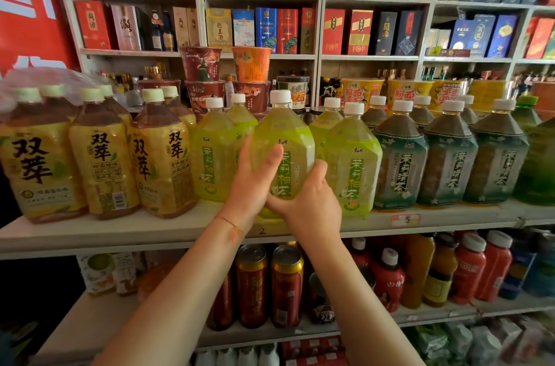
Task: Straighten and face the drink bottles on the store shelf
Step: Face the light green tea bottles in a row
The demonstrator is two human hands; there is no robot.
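A row of bottles (270, 152) stands on the shelf (120, 230) across mid-frame. Noodle cups (228, 77) sit behind them at centre. Boxes (270, 29) fill the upper frame; cans (270, 284) stand below, lower centre.

Bright, even indoor light; wide-angle bending and soft blur toward the edges.

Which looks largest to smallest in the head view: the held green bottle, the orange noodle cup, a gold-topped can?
1. Green bottle, held by both hands, though it is nearest the camera.
2. Orange cup and can: look alike, unranked.
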